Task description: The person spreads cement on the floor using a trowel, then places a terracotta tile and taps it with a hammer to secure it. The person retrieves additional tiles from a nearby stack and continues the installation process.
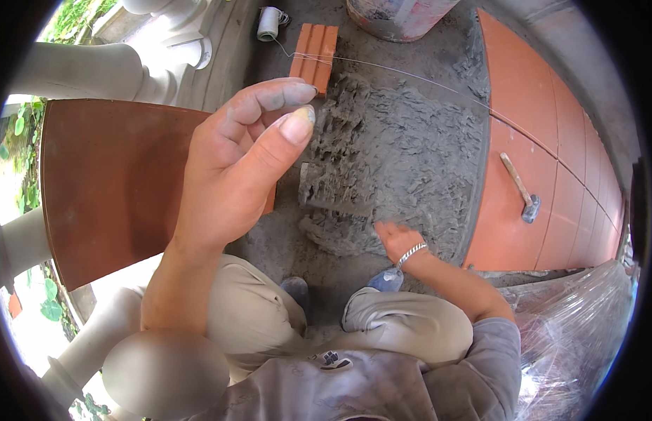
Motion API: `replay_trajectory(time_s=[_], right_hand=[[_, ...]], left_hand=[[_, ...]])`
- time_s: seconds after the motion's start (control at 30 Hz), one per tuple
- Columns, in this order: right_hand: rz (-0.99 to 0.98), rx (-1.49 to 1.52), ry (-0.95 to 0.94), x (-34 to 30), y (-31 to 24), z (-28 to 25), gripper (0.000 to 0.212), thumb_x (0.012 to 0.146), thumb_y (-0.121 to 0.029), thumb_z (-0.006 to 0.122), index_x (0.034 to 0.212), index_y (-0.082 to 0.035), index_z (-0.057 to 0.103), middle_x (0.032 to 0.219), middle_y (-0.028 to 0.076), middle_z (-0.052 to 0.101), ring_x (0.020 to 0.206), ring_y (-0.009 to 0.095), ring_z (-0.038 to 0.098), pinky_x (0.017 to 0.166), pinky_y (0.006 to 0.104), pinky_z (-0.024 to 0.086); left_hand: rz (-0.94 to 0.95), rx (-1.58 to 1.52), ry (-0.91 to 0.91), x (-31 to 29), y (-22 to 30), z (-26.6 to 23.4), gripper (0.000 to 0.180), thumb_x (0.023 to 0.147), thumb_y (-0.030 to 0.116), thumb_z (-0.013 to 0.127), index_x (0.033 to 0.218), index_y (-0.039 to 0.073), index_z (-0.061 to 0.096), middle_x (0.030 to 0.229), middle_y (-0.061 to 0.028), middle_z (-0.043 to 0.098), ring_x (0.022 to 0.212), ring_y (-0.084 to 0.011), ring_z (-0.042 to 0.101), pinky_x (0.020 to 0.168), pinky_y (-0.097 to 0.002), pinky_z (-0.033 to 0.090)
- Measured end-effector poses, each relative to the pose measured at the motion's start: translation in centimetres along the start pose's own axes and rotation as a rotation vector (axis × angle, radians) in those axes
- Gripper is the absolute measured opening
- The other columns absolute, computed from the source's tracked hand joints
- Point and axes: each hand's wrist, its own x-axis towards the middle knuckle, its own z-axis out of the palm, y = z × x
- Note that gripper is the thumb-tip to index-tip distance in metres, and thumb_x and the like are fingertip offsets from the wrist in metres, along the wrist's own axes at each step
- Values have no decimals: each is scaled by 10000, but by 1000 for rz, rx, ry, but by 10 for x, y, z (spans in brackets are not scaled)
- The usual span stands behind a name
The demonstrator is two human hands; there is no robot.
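Note:
My left hand (238, 158) is raised in front of my chest, bare, its fingers half curled. A small gap shows between its thumb and fingertips, and I see nothing held. Low over the wet grey mortar (431, 140), my right hand (400, 242), with a silver bracelet at the wrist, is closed. It seems to grip a trowel (340, 208) whose mortar-covered blade lies to the left of the fingers; the handle is hidden. Trowel marks and ridges run across the mortar bed.
Laid terracotta tiles (529, 161) border the mortar on the right, with a hammer (520, 188) on them. A loose large tile (115, 189) lies left. A string (403, 70) runs from a ribbed brick (315, 56) beside a spool (268, 24). A bucket (402, 15) stands at the back.

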Motion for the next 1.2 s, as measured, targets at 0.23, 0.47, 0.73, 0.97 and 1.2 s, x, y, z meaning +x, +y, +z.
replay_trajectory(time_s=[0.23,0.47,0.73,0.97,1.2], right_hand=[[8,-25,98,4,17,-5,377,853,-124,523,1229,-106,544,997,125,624,835,298,661,646,416,558],[336,-82,264,82,73,-53,386,877,-89,488,1262,-98,504,994,137,617,881,312,653,685,421,555],[44,10,177,10,23,-8,406,839,-81,544,1244,-87,524,990,122,615,851,298,648,678,403,560],[-14,74,-105,-45,-18,21,384,850,-97,526,1234,-102,537,1014,107,616,872,294,646,686,402,559],[-40,140,-252,-51,-21,24,373,868,-143,507,1239,-116,533,1049,108,620,926,304,649,737,414,557]], left_hand=[[24,19,-18,-1,0,0,324,930,133,638,1200,-30,566,944,2,596,864,-51,515,756,-210,425],[17,30,-13,-1,1,4,330,930,133,637,1200,-41,563,944,2,598,854,-47,514,747,-203,425],[-35,210,4,-2,4,0,385,962,252,566,1242,-12,564,1196,-61,596,1077,-142,568,880,-266,447],[-36,221,-32,3,1,5,413,968,276,551,1260,-15,556,1239,-79,599,1120,-158,581,902,-272,451],[-52,237,-49,4,-2,8,388,953,230,580,1244,-25,563,1160,-62,605,1051,-134,569,876,-264,444]])
